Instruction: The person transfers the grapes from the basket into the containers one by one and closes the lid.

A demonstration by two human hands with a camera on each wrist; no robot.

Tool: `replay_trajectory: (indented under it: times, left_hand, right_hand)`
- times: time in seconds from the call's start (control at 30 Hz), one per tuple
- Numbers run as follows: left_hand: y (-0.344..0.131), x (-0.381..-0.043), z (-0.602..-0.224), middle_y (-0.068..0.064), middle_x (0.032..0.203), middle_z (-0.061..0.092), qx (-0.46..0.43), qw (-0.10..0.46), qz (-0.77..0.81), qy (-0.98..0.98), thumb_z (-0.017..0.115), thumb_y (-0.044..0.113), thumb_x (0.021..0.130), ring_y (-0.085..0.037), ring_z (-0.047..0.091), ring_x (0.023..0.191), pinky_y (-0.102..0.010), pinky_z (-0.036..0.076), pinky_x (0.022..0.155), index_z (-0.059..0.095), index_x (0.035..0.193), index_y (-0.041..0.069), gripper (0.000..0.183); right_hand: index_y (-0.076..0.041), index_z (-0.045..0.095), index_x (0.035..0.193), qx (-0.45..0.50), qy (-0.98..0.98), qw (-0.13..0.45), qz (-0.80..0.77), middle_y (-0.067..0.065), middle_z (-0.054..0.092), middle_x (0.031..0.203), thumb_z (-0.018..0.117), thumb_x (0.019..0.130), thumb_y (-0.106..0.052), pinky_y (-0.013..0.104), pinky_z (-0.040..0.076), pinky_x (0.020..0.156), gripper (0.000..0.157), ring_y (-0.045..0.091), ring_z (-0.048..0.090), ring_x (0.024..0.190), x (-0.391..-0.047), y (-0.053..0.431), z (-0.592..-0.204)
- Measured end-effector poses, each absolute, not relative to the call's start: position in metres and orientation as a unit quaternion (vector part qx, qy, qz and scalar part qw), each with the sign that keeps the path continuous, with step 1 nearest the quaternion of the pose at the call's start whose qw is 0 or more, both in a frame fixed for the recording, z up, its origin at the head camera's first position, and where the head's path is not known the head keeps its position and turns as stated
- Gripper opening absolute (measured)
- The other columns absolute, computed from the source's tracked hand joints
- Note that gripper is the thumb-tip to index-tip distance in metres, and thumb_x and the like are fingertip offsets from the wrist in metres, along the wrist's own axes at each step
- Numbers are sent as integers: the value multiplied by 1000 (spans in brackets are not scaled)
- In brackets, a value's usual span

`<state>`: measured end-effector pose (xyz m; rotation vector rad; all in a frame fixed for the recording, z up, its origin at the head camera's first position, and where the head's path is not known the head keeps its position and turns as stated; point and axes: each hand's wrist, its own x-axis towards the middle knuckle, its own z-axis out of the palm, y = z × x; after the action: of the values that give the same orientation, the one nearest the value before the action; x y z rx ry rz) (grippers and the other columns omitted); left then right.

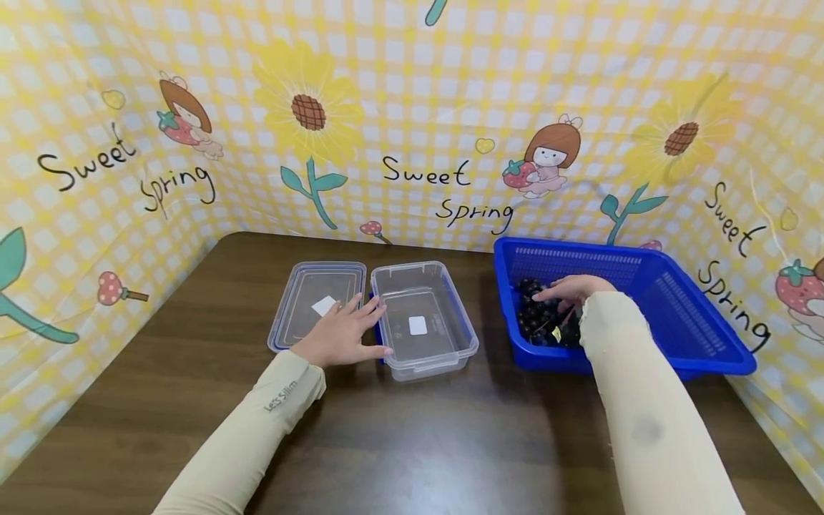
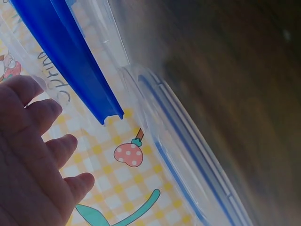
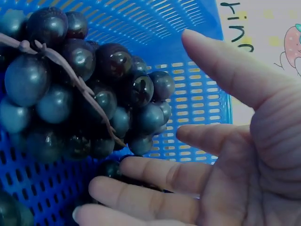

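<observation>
Dark grapes (image 1: 534,322) lie in bunches in the left part of a blue basket (image 1: 692,304). Over them reaches my right hand (image 1: 575,287); in the right wrist view its fingers (image 3: 155,200) are spread beside a bunch (image 3: 75,89) with a brown stem, with nothing held. My left hand (image 1: 341,335), fingers extended, is at the left edge of a clear plastic container (image 1: 444,361), thumb by its near corner. Under that hand's fingers lies part of a clear lid (image 1: 299,311). The left wrist view shows a blue clasp strip (image 2: 77,66) close to the fingertips.
Everything stands on a dark brown wooden table (image 1: 412,443). A yellow checked cloth (image 1: 412,107) with printed flowers and lettering rises behind and at both sides. White labels are on the container and the lid. Between container and basket lies a strip of tabletop.
</observation>
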<state>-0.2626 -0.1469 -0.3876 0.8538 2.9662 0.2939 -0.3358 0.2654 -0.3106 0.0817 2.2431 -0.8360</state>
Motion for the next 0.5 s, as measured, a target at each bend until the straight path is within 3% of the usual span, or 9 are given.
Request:
replay_trajectory:
  times: [0.17,0.5]
  left_hand:
    - [-146,-261,-386,-13,155,26,273,22,102,956,52,65,87,-43,16,141,-65,14,108,34,149,7,86]
    - [-146,-260,-383,-12,155,26,265,31,109,958,53,65,86,-42,16,141,-64,14,108,35,149,8,87]
  right_hand:
    - [10,3,148,29,883,364,-295,42,28,140,48,98,-37,59,23,108,82,54,18,135,-341,262,-317]
    - [6,3,150,-8,893,365,-264,35,8,151,57,94,-36,56,22,110,88,52,17,136,-345,249,-332]
